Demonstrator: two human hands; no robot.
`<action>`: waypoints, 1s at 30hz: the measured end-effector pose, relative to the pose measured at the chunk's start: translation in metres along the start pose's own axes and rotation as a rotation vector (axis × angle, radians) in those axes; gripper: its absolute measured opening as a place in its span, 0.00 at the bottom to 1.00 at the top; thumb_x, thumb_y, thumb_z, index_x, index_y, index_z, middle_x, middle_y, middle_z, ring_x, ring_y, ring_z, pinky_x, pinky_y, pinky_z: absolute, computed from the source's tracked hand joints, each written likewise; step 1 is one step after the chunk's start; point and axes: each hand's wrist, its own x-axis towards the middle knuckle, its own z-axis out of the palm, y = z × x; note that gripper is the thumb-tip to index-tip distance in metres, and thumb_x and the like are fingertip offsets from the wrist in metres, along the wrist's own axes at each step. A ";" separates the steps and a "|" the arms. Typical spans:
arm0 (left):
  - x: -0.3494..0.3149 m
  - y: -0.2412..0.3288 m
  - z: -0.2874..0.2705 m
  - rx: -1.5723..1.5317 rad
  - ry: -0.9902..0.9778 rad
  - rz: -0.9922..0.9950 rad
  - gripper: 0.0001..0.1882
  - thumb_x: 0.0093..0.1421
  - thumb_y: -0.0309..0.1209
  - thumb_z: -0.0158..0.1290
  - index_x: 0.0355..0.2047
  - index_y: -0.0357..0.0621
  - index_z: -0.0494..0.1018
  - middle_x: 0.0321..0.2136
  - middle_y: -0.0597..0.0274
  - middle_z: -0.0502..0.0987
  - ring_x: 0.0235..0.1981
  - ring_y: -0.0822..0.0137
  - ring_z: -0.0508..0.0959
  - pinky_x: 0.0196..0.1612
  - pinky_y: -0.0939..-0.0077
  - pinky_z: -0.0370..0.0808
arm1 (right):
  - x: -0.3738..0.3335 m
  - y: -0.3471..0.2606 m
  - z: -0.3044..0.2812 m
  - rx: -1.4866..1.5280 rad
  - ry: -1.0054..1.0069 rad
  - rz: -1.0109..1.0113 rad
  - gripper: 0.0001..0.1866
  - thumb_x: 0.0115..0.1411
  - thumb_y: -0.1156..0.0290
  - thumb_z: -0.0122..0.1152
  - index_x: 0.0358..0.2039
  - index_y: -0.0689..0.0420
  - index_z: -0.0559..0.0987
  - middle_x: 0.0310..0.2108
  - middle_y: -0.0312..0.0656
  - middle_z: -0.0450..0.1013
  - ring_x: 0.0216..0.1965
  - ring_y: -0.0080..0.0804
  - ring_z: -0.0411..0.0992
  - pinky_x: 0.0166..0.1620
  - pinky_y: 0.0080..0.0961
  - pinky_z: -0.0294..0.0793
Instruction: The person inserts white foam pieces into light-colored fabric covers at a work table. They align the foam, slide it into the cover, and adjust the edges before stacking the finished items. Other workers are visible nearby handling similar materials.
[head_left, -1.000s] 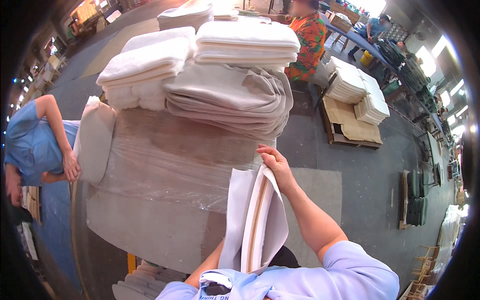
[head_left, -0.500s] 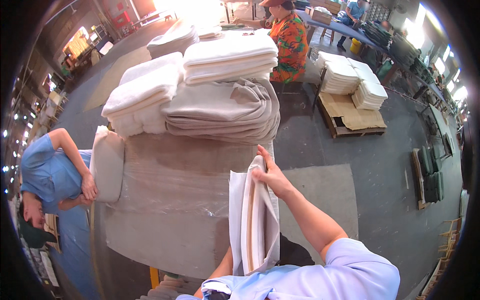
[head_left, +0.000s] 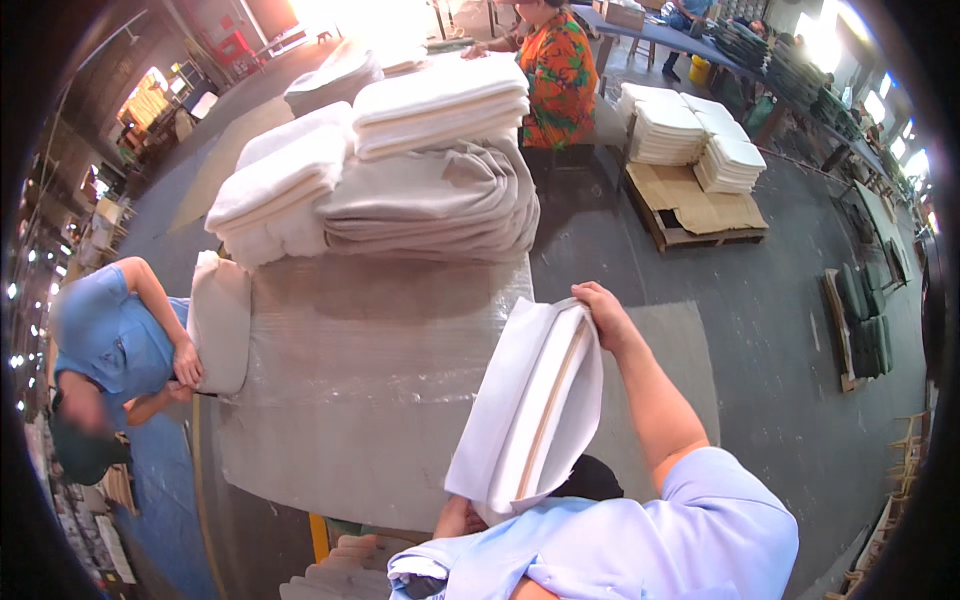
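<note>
At left, fluffy white padding [head_left: 275, 175] lies folded on the table [head_left: 340, 450] beside draped grey cloth [head_left: 430, 210]. My left hand [head_left: 458, 517], partly hidden, its closure indeterminable, meets the near end of the smooth, tan-striped fabric cover [head_left: 525, 405], slanting at the table's right edge; my right hand [head_left: 605, 315] curls closed around its far corner.

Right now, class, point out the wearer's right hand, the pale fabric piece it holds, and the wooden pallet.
Right hand [head_left: 608, 320], head view: middle of the hand.
Pale fabric piece [head_left: 508, 398], head view: left panel.
Wooden pallet [head_left: 714, 240], head view: near edge.
</note>
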 end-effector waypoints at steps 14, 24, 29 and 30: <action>-0.042 0.162 -0.004 -0.055 0.287 0.721 0.31 0.77 0.57 0.42 0.58 0.39 0.70 0.52 0.57 0.76 0.54 0.63 0.75 0.62 0.63 0.69 | -0.052 0.042 0.015 -0.118 -0.254 -0.318 0.37 0.77 0.36 0.40 0.48 0.60 0.83 0.42 0.32 0.77 0.45 0.22 0.70 0.50 0.24 0.69; 0.006 0.085 -0.034 -0.052 0.646 0.837 0.32 0.77 0.57 0.35 0.35 0.41 0.75 0.35 0.54 0.81 0.41 0.60 0.79 0.50 0.61 0.75 | -0.070 0.099 0.056 -0.209 0.124 -0.595 0.44 0.77 0.37 0.33 0.28 0.62 0.84 0.24 0.38 0.76 0.30 0.28 0.72 0.38 0.26 0.69; 0.019 0.087 -0.034 -0.147 0.619 0.883 0.35 0.77 0.58 0.33 0.33 0.41 0.76 0.34 0.55 0.80 0.41 0.62 0.78 0.49 0.63 0.75 | -0.045 0.114 0.059 -0.190 0.157 -0.646 0.44 0.77 0.37 0.31 0.27 0.62 0.82 0.24 0.41 0.77 0.29 0.31 0.74 0.38 0.28 0.71; 0.018 0.088 -0.036 -0.144 0.616 0.882 0.35 0.76 0.59 0.33 0.33 0.41 0.76 0.34 0.56 0.80 0.41 0.62 0.78 0.49 0.63 0.75 | -0.040 0.119 0.061 -0.137 0.144 -0.621 0.43 0.77 0.37 0.31 0.27 0.61 0.81 0.24 0.40 0.77 0.29 0.31 0.73 0.38 0.28 0.72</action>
